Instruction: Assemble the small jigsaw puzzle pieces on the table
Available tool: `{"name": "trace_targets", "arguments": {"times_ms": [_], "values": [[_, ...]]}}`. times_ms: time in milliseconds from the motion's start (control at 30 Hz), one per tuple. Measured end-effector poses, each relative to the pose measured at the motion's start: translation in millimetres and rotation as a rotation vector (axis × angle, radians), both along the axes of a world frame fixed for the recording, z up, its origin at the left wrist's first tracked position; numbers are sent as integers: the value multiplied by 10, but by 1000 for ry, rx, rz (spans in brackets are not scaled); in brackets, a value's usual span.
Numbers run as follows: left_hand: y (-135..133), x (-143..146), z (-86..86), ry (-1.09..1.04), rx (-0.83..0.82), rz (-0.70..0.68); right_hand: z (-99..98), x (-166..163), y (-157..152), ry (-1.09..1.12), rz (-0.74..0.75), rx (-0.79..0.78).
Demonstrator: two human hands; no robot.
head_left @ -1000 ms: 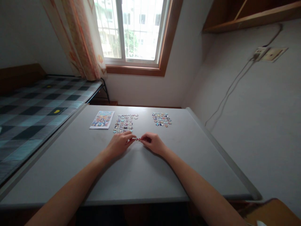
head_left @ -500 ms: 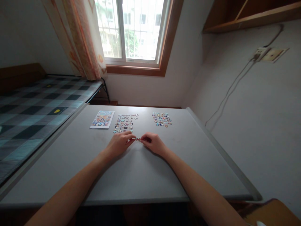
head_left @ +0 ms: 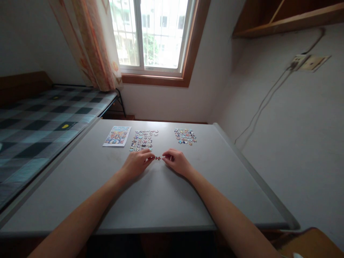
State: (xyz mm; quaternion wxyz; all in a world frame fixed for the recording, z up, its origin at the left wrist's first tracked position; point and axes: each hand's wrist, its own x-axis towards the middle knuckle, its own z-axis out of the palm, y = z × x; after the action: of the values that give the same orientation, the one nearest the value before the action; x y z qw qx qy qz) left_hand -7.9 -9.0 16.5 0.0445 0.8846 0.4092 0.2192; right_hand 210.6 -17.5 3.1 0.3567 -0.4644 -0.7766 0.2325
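Between my hands is a short strip of small jigsaw puzzle pieces (head_left: 158, 158), reddish and pale. My left hand (head_left: 137, 161) pinches its left end between thumb and fingertips. Just to the right, my right hand (head_left: 176, 161) is off the strip, thumb and fingers slightly apart, with nothing visible in them. Beyond my left hand, several loose jigsaw pieces (head_left: 142, 138) lie spread in rows. A denser patch of mixed pieces (head_left: 185, 136) lies farther right. At the left, a printed picture sheet (head_left: 116, 136) rests flat on the grey table (head_left: 161, 204).
A bed with a checked cover (head_left: 53, 118) runs along the table's left side. Behind the table are a window (head_left: 158, 36) and a patterned curtain (head_left: 99, 46). On the right wall a cable (head_left: 259, 104) hangs from a socket. A wooden chair (head_left: 311, 245) stands at the lower right.
My right hand has let go of the strip's right end and moved slightly right, its fingers parting. My left hand keeps its pinch in nearly the same place.
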Motion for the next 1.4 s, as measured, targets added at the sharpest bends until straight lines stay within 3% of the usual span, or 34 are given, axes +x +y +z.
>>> {"name": "trace_targets", "arguments": {"times_ms": [167,300,567,900,1167,1267,1400], "values": [[1,2,-3,7,-7,39,37,281,113,-334,-434,-67],[-10,12,24,7,-19,30,22,463,172,-494,-591,-85],[-9,11,20,-5,-17,27,8,380,165,-686,-619,-83],[-16,21,28,-1,-20,29,-58,333,222,-550,-696,12],[-3,2,34,-14,-30,25,-103,863,367,-312,-947,-35],[-10,5,42,1,-32,27,-132,1037,385,-289,-898,-119],[-10,1,32,0,-29,19,-135,1062,391,-262,-855,-101]]}}
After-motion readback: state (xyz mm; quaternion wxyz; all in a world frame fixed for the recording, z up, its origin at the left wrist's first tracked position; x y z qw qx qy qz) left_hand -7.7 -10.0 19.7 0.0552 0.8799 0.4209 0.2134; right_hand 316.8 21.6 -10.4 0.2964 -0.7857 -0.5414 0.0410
